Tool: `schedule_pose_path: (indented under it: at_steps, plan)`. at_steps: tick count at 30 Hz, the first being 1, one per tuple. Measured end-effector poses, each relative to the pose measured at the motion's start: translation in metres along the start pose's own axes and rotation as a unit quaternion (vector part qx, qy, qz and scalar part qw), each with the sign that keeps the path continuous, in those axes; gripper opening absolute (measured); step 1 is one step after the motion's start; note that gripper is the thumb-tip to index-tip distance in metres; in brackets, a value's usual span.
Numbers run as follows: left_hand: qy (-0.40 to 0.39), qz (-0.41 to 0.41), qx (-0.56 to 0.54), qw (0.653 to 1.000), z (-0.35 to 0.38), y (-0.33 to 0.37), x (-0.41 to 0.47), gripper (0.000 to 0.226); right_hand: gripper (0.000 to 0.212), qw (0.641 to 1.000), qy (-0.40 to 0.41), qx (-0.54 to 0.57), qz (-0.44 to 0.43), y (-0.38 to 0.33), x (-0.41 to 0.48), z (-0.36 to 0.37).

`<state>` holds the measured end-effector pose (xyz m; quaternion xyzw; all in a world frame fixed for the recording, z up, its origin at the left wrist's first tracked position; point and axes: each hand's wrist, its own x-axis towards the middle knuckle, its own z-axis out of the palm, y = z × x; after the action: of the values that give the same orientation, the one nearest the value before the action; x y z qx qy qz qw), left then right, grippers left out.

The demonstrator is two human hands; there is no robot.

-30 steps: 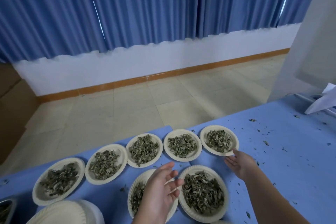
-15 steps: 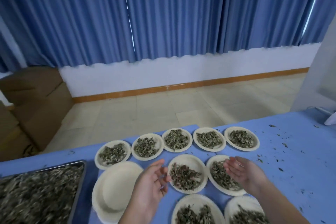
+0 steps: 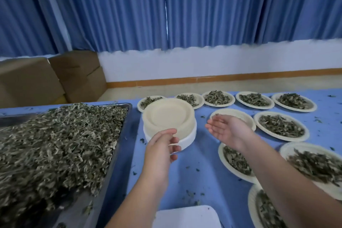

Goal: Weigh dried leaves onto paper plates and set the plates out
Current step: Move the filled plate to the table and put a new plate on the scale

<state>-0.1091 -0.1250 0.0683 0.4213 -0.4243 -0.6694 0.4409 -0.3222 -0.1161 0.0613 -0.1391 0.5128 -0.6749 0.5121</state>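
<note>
Both hands have come away from the filled plates (image 3: 258,119) and hold nothing. The right hand (image 3: 229,131) is spread palm-up. The left hand (image 3: 162,146) is loosely curled, its fingertips at the near edge of the stack of empty plates (image 3: 166,116); contact I cannot tell. The dried leaves (image 3: 55,144) lie heaped left of that hand. Probably a fresh plate comes next.

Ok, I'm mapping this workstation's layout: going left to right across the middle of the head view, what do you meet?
Metal tray of dried leaves → stack of empty paper plates → right hand, open palm up → filled plate.
</note>
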Motion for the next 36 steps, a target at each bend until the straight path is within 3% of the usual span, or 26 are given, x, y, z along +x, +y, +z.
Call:
schedule_pose_path:
  at_steps: [10,16,21,24,25,26,27,29,30,31,36]
  plan:
    - [0.055,0.014,-0.01,0.998,-0.059,-0.041,-0.085,0.018,0.015,0.999,0.012,0.042,-0.027,0.048,-0.123,-0.038]
    - [0.107,0.066,0.035,0.992,-0.084,-0.047,-0.121,0.017,0.014,0.999,-0.002,-0.002,-0.034,0.052,-0.182,-0.056]
    - [0.112,0.108,0.189,0.969,-0.102,-0.074,-0.124,0.024,0.011,0.99,0.005,-0.125,-0.069,0.057,-0.185,-0.037]
    - [0.113,0.121,0.221,0.961,-0.101,-0.079,-0.111,0.023,0.013,0.967,-0.002,-0.236,-0.097,0.059,-0.171,-0.009]
    - [0.104,0.12,0.22,0.963,-0.101,-0.079,-0.108,0.022,0.013,0.946,0.001,-0.301,-0.123,0.059,-0.165,0.002]
    - [0.097,0.117,0.213,0.965,-0.101,-0.079,-0.106,0.022,0.015,0.9,0.008,-0.403,-0.165,0.058,-0.157,0.011]
    - [0.096,0.112,0.203,0.968,-0.102,-0.079,-0.104,0.023,0.019,0.819,0.012,-0.532,-0.215,0.055,-0.148,0.019]
    - [0.103,0.097,0.175,0.974,-0.104,-0.081,-0.101,0.026,0.034,0.621,0.005,-0.733,-0.278,0.047,-0.131,0.036]
    - [0.107,0.09,0.167,0.976,-0.105,-0.082,-0.1,0.028,0.039,0.563,-0.004,-0.776,-0.286,0.042,-0.122,0.045]
    - [0.108,0.085,0.167,0.976,-0.104,-0.083,-0.098,0.029,0.041,0.538,-0.016,-0.794,-0.283,0.036,-0.114,0.054]
    - [0.112,0.079,0.191,0.972,-0.102,-0.082,-0.087,0.029,0.046,0.512,-0.065,-0.815,-0.262,0.022,-0.078,0.095]
